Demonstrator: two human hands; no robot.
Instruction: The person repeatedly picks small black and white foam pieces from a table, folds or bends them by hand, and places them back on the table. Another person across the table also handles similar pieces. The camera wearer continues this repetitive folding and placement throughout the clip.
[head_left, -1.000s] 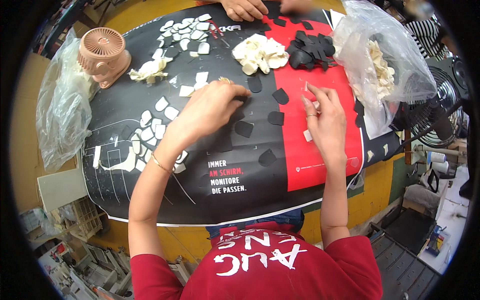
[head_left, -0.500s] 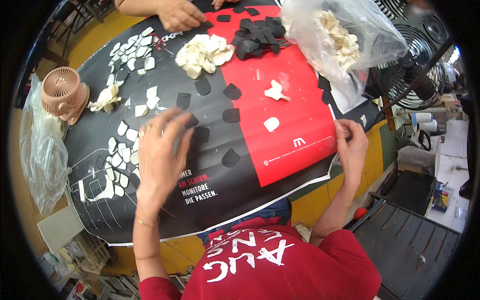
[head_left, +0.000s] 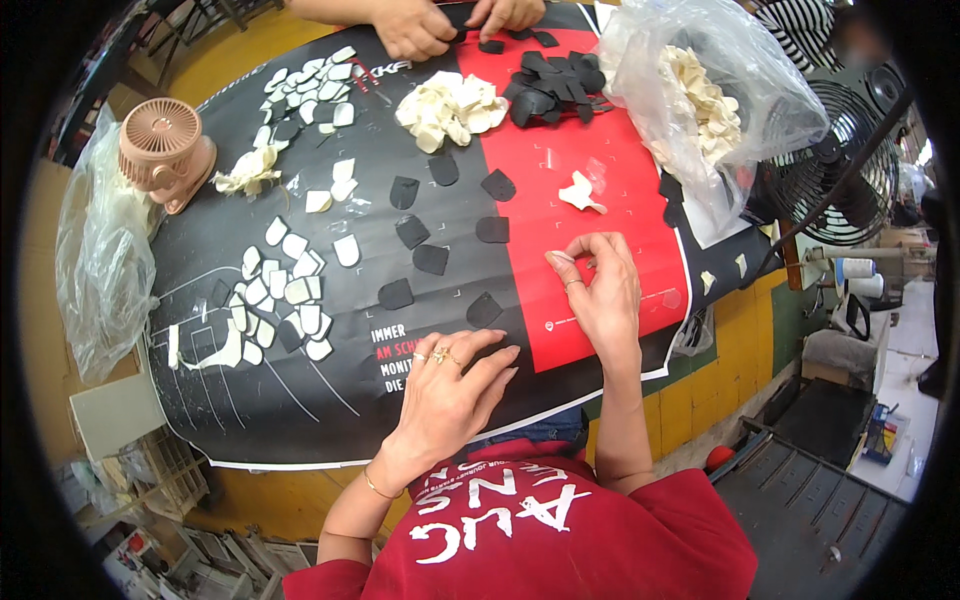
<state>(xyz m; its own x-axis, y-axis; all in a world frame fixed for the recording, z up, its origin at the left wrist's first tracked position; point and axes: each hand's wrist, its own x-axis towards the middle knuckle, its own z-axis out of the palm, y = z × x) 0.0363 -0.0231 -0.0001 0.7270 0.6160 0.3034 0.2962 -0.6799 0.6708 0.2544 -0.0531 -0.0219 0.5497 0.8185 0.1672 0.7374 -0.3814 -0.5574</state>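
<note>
R hand (head_left: 598, 292) has thumb & forefinger pressed together, maybe pinching sth tiny, can't tell what; a small cream piece (head_left: 580, 192) lies apart at its 12 o'clock on the red part of the mat (head_left: 620, 170). L hand (head_left: 452, 385) lies spread, palm down on the mat's black part, w/ a black cut piece (head_left: 484, 310) just beside its fingertips at 1 o'clock. Further out: cream pile (head_left: 450, 108) at 12, pink fan (head_left: 162, 152) at 10, clear bag (head_left: 700, 95) at 1.

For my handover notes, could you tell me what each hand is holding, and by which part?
The left hand rests flat on the black mat, holding nothing. The right hand has its fingertips pinched together; what they hold is too small to tell.
</note>
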